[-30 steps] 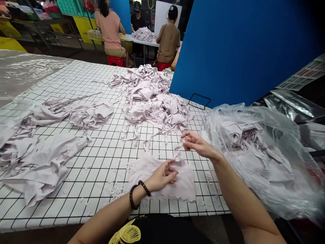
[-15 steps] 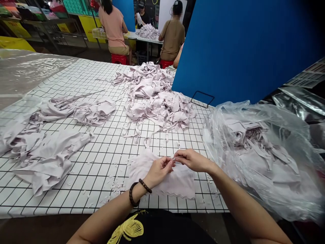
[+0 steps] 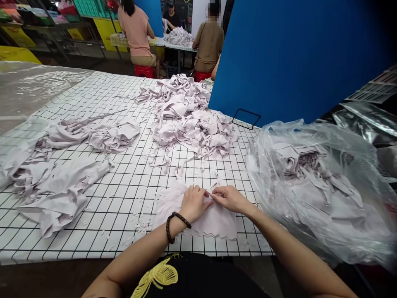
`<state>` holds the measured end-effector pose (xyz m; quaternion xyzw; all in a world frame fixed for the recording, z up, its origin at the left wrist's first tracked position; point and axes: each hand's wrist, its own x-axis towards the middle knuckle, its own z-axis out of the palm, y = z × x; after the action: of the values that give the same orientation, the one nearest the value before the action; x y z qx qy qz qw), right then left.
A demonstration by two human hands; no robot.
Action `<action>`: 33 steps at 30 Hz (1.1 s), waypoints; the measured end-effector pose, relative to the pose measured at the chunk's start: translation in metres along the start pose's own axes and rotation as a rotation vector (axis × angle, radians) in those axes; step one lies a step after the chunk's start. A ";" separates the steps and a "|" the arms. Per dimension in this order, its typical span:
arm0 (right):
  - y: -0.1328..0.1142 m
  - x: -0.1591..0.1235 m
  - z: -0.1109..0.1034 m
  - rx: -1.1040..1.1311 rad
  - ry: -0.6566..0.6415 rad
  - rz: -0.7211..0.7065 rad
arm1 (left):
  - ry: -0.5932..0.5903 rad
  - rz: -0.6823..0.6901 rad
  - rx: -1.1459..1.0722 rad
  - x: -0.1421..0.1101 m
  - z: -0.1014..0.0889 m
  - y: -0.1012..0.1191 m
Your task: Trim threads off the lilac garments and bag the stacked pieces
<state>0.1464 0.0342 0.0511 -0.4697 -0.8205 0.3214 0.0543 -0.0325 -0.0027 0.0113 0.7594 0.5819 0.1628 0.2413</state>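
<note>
A pale lilac camisole (image 3: 217, 225) with a wavy hem lies flat on the table right in front of me, its thin straps pointing away. My left hand (image 3: 194, 203), wearing a beaded bracelet on the wrist, rests on its upper part, with fingers closed on the fabric near the neckline. Close beside it, my right hand (image 3: 228, 198) pinches the same spot with thumb and forefinger. The fingertips of both hands nearly meet. Whatever small detail lies between them is too small to make out.
Crumpled lilac garments form a heap (image 3: 192, 124) ahead and another pile (image 3: 58, 182) at left. A clear plastic bag (image 3: 328, 194) of garments stands at right. Small white scraps dot the checked table cover (image 3: 124, 223). A blue panel (image 3: 279, 62) rises beyond; people sit farther back.
My left hand has turned palm-down and flattened more onto the camisole. My right hand has shifted slightly down, still pinching beside it.
</note>
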 end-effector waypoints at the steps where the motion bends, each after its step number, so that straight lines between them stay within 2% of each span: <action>1: 0.000 0.001 0.001 -0.004 -0.007 0.003 | -0.003 -0.011 -0.004 0.001 0.001 0.000; 11: -0.003 0.007 0.005 -0.136 -0.052 -0.093 | -0.016 -0.051 -0.051 0.002 0.003 -0.002; 21: -0.008 0.011 -0.006 -0.249 -0.106 -0.163 | -0.031 -0.054 -0.075 0.002 0.001 -0.001; 33: -0.016 0.013 -0.008 -0.366 -0.169 -0.210 | -0.004 -0.040 -0.075 0.002 0.002 -0.003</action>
<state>0.1304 0.0429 0.0636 -0.3550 -0.9112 0.1980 -0.0673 -0.0333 -0.0008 0.0079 0.7384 0.5900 0.1779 0.2740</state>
